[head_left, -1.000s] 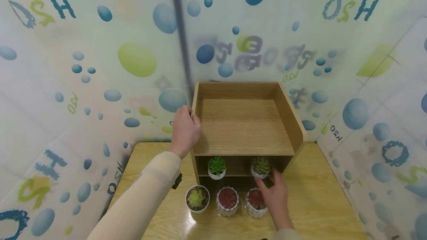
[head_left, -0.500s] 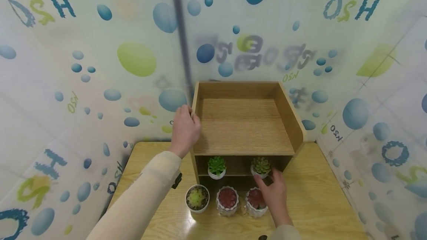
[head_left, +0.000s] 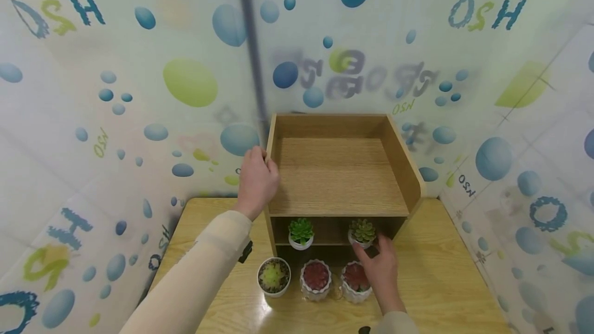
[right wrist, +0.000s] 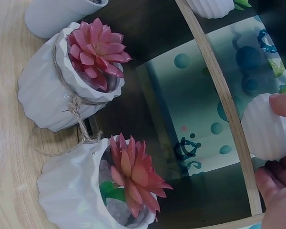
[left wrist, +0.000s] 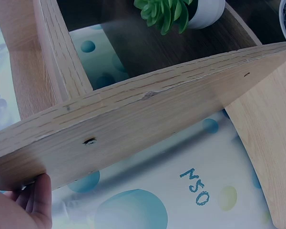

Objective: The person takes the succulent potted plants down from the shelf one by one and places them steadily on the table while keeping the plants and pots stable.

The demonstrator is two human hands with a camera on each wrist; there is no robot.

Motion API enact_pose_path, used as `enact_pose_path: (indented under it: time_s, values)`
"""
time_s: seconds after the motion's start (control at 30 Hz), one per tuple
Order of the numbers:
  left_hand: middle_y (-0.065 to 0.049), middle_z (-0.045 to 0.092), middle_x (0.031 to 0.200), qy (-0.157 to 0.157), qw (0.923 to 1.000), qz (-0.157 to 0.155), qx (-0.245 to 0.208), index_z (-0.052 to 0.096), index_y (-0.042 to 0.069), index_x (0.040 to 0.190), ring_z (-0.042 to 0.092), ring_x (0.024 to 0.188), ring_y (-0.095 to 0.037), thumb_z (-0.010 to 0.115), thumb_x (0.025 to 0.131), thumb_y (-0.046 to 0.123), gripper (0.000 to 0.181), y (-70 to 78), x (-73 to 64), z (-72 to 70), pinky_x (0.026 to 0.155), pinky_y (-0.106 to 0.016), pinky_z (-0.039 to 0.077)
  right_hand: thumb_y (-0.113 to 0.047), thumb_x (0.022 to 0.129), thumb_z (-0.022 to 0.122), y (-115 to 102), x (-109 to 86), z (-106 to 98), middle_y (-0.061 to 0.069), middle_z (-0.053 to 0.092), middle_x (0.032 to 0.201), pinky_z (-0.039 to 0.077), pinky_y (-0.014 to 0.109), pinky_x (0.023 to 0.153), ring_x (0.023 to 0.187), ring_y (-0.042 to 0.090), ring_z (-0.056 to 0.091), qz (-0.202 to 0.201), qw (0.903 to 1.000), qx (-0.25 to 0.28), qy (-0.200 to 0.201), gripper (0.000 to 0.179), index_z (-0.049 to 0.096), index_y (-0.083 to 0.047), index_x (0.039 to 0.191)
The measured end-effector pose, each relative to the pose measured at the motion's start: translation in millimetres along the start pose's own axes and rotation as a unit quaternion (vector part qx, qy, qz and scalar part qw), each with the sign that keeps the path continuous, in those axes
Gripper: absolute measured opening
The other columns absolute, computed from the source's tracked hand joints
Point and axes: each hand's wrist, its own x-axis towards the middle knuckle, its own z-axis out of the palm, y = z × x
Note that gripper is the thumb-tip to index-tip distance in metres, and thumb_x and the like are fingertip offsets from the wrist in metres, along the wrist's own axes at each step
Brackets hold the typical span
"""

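A small wooden shelf unit (head_left: pixel 343 169) stands on the table, and my left hand (head_left: pixel 258 183) grips the upper part of its left side panel (left wrist: pixel 148 114). On the middle shelf, at the right, sits a dull-green succulent in a white ribbed pot (right wrist: pixel 267 126). My right hand (head_left: pixel 383 269) holds that pot, thumb on one side and fingers on the other. The pot rests on the shelf board near its front edge. To its left on the same board stands a bright green potted succulent (head_left: pixel 301 231), with no hand on it.
Two white wavy pots with red succulents (head_left: pixel 316 276) (right wrist: pixel 97 47) and a white pot with a yellow-green plant (head_left: pixel 274 276) stand on the wooden table (head_left: pixel 445 272) before the shelf unit. Twine circles one wavy pot. A patterned wall covering (head_left: pixel 185 81) surrounds the table.
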Motion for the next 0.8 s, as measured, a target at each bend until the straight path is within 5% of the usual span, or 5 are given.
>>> enact_pose_path:
  time_s: [0.8]
  values:
    - [-0.022, 0.053, 0.109, -0.003, 1.0000, -0.001, 0.002, 0.053, -0.005, 0.115, 0.049, 0.090, -0.035, 0.042, 0.105, 0.011, 0.022, 0.5, -0.2, -0.7, 0.079, -0.045, 0.049, -0.017, 0.088, 0.081, 2.5, 1.7, 3.2, 0.033, 0.058, 0.122, 0.054, 0.060, 0.093, 0.110, 0.051, 0.064, 0.016, 0.9997, 0.008, -0.019, 0.062, 0.053, 0.015, 0.133]
